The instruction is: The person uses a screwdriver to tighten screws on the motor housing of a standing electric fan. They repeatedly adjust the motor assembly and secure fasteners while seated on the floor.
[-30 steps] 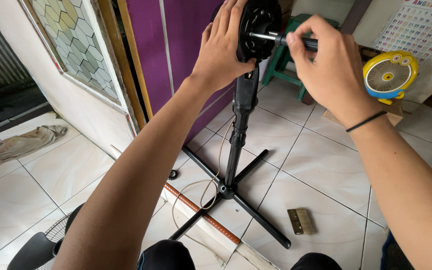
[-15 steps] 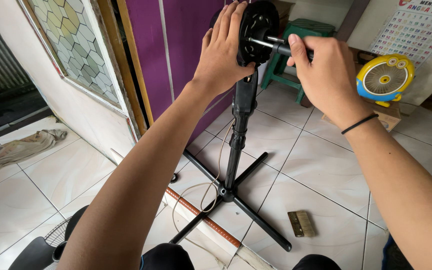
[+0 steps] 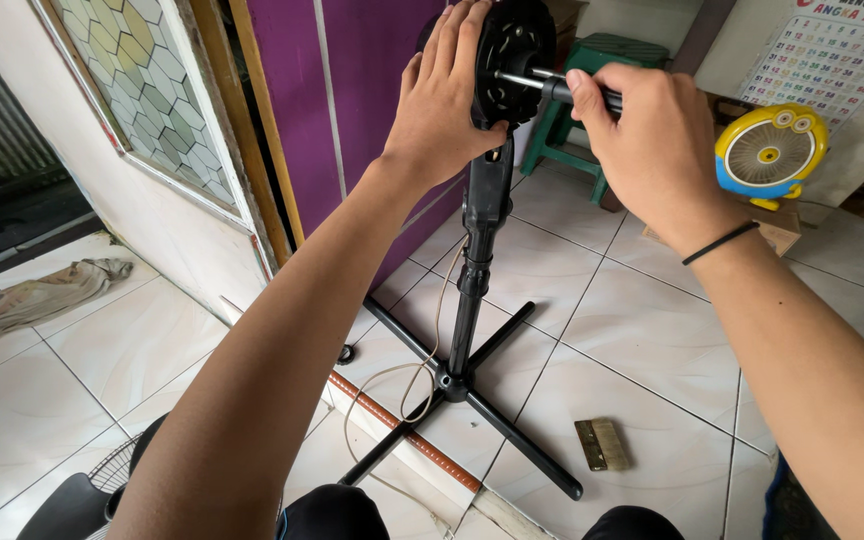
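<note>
A black stand fan without blades or grille rises from a cross-shaped base (image 3: 457, 385) on the tiled floor. My left hand (image 3: 442, 105) grips the back of the black motor housing (image 3: 512, 50) at the top of the pole (image 3: 482, 240). My right hand (image 3: 642, 140) is closed around the dark end of the metal motor shaft (image 3: 522, 80) that sticks out of the housing front. A black band sits on my right wrist. A beige power cord (image 3: 422, 380) hangs down the pole to the floor.
A purple door (image 3: 352, 110) and patterned glass window (image 3: 132, 90) stand to the left. A green plastic stool (image 3: 592, 70) and a small yellow-blue fan (image 3: 770, 152) are behind. A wooden brush (image 3: 600, 445) lies on the tiles; a black fan grille (image 3: 112, 475) lies lower left.
My right hand has slid slightly left along the shaft toward the housing. My left hand keeps its grip on the motor housing; the view has shifted a little.
</note>
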